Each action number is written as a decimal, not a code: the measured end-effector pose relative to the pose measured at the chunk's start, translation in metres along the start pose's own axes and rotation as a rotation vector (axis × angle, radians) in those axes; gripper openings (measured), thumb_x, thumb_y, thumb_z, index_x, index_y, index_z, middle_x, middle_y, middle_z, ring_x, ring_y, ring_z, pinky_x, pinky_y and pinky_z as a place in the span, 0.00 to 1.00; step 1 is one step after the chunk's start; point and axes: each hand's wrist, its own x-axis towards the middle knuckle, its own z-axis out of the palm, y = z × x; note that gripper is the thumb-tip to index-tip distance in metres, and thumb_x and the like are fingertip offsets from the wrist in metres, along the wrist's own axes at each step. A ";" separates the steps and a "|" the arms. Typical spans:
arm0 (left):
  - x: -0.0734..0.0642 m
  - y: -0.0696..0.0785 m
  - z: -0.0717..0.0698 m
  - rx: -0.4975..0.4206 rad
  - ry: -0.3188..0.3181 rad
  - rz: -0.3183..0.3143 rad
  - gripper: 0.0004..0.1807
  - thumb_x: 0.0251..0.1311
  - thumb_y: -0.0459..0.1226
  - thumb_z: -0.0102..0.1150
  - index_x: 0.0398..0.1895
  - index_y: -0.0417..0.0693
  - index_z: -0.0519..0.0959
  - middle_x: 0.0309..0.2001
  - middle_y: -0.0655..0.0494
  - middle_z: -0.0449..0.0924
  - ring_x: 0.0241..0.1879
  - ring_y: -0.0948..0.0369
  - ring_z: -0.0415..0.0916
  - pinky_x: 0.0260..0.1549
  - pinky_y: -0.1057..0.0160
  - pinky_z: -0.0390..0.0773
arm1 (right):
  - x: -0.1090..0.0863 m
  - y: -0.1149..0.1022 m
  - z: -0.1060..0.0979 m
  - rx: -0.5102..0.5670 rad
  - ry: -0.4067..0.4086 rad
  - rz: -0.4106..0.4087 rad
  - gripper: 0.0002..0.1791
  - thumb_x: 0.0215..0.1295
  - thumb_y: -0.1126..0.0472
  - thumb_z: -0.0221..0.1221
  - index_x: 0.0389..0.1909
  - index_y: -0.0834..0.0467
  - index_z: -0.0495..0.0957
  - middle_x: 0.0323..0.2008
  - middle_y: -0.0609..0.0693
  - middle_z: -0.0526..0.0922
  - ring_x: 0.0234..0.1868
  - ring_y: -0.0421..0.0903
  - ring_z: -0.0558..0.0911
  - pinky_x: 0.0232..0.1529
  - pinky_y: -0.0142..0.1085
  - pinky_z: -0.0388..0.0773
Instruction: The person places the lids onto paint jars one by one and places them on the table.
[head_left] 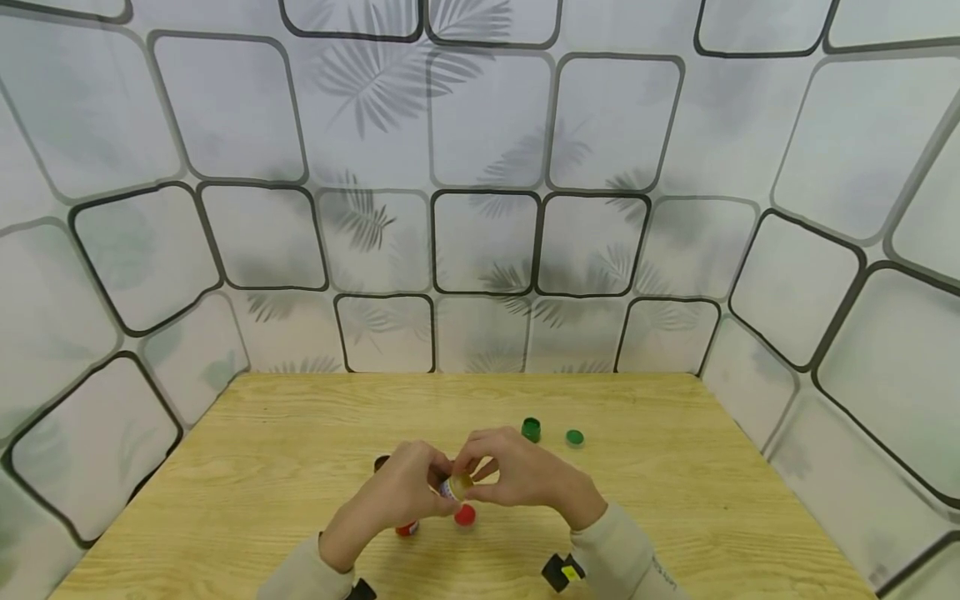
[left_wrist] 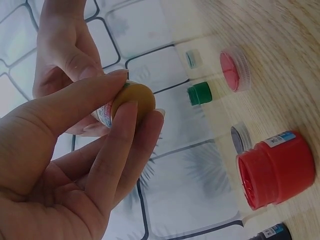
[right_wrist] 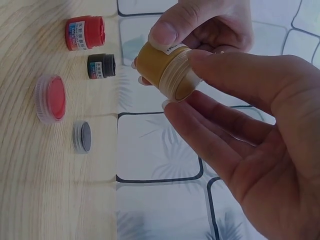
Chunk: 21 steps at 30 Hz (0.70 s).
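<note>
Above the table, my left hand [head_left: 397,490] grips a small jar of ochre-yellow paint [right_wrist: 151,66] by its body, fingers and thumb round it. The jar is tilted, and part of its white label shows under the left thumb in the right wrist view. My right hand [head_left: 528,473] pinches the clear ribbed lid [right_wrist: 176,80] between thumb and fingers. The lid sits on the mouth of the jar; how tightly cannot be told. Below the hands, an uncapped red paint jar [left_wrist: 282,167] stands on the table near a red-stained lid [head_left: 465,515].
An uncapped black paint jar [right_wrist: 101,66] stands partly behind my left hand in the head view. A dark-stained lid [right_wrist: 83,137] lies near the red one. Farther back on the wooden table [head_left: 300,425] are an uncapped green jar [head_left: 531,430] and its green lid [head_left: 575,437].
</note>
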 end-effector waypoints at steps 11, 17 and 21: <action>0.001 -0.003 0.001 0.027 0.005 0.012 0.10 0.52 0.31 0.78 0.38 0.39 0.88 0.28 0.58 0.86 0.25 0.68 0.78 0.26 0.70 0.79 | 0.001 0.001 0.000 -0.059 0.011 0.035 0.09 0.71 0.60 0.65 0.48 0.59 0.85 0.42 0.51 0.87 0.39 0.33 0.85 0.41 0.26 0.84; 0.000 -0.004 0.000 0.021 0.013 0.019 0.11 0.51 0.31 0.78 0.38 0.37 0.88 0.30 0.55 0.88 0.27 0.66 0.81 0.27 0.71 0.80 | 0.001 0.000 0.000 -0.057 0.007 0.044 0.12 0.71 0.60 0.65 0.51 0.58 0.84 0.46 0.52 0.87 0.42 0.40 0.87 0.41 0.27 0.85; 0.000 -0.003 -0.001 0.008 0.014 0.021 0.11 0.52 0.31 0.78 0.37 0.38 0.88 0.31 0.54 0.89 0.28 0.64 0.84 0.27 0.71 0.81 | 0.001 0.000 -0.001 -0.063 -0.002 0.047 0.14 0.68 0.64 0.67 0.53 0.57 0.83 0.49 0.52 0.86 0.45 0.44 0.88 0.42 0.27 0.85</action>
